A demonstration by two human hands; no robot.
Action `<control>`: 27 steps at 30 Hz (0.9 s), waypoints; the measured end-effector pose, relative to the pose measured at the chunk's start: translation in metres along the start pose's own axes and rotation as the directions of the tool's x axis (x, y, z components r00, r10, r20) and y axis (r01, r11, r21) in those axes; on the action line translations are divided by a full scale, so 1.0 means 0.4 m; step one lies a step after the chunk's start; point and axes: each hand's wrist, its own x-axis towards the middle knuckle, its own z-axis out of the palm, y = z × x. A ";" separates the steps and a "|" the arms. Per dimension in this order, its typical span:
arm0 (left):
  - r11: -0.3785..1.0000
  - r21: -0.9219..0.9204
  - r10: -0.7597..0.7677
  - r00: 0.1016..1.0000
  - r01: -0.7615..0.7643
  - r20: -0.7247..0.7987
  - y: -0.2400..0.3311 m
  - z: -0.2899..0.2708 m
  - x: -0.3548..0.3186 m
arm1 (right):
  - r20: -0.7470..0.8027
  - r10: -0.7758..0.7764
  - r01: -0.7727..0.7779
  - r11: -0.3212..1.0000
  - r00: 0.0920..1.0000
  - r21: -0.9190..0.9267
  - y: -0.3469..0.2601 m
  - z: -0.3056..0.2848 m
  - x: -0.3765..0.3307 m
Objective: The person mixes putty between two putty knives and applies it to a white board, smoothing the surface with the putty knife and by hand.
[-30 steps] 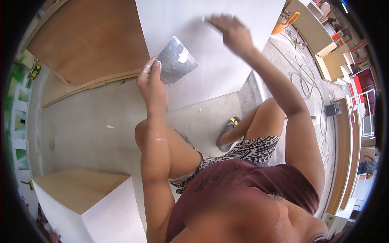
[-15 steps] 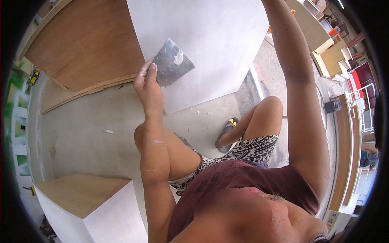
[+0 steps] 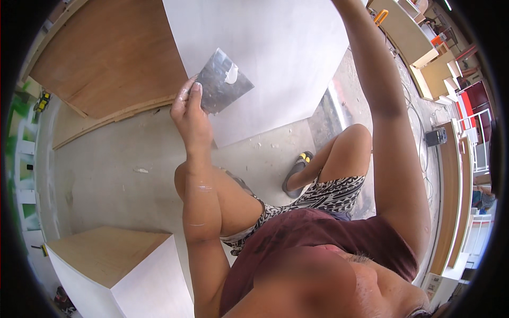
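Seen from above, a person crouches on a dusty concrete floor [image 3: 106, 175] in front of a large white panel [image 3: 275, 58] that fills the upper middle of the view. The left hand [image 3: 190, 114] is raised before the panel's lower left part, its grip closed firmly on one corner of a flat, square metal scraper blade [image 3: 222, 82]. The blade tilts up and to the right, lying against or just over the white surface, with a small dab of white filler [image 3: 231, 74] near its upper edge. The right arm [image 3: 389, 116] stretches up past the top edge of the view, so the right hand is out of sight. A brown wooden board [image 3: 106, 58] lies to the left of the panel, and a white-sided box with a wooden top [image 3: 114, 265] stands at lower left.
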 end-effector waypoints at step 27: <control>0.999 -0.002 -0.033 0.999 0.033 0.034 -0.024 0.021 0.011 | -0.045 0.156 -0.148 0.978 0.987 0.145 0.083 -0.041 -0.094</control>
